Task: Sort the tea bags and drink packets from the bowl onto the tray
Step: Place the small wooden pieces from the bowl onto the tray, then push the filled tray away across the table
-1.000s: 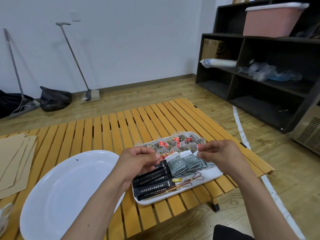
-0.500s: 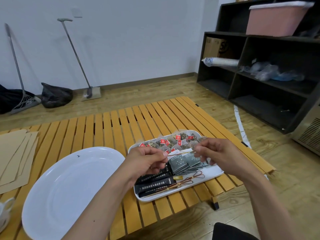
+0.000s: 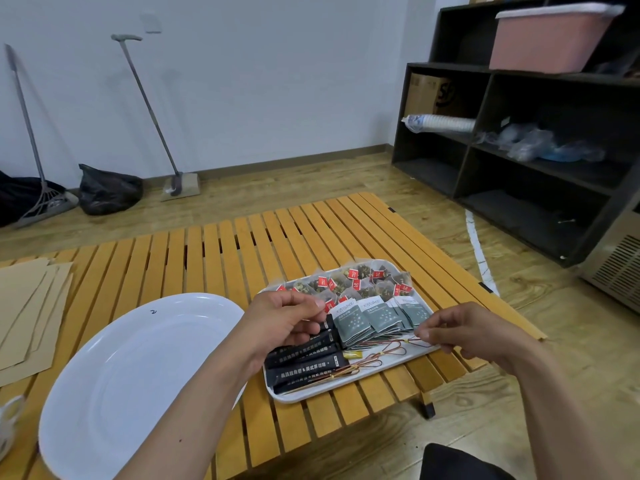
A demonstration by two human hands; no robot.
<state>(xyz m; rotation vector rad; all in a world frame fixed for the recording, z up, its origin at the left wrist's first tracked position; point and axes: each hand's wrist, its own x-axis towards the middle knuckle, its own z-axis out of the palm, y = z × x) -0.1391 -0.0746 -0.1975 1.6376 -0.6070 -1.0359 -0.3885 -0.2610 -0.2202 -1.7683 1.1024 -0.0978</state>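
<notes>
Over the white rectangular plastic tray [image 3: 313,393] of sorted packets, the right hand [image 3: 464,332] pinches a thin red-and-gold twist tie [image 3: 414,340]; the left hand [image 3: 284,322] hovers curled, its grip hidden.

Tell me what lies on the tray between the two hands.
In the head view, grey-green packets lie on the tray between the left hand and right hand.

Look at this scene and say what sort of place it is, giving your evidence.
Probably a plain utility or storage room: a low slatted wooden table, dark open shelving holding a pink bin, and a broom leaning on the bare wall.
</notes>
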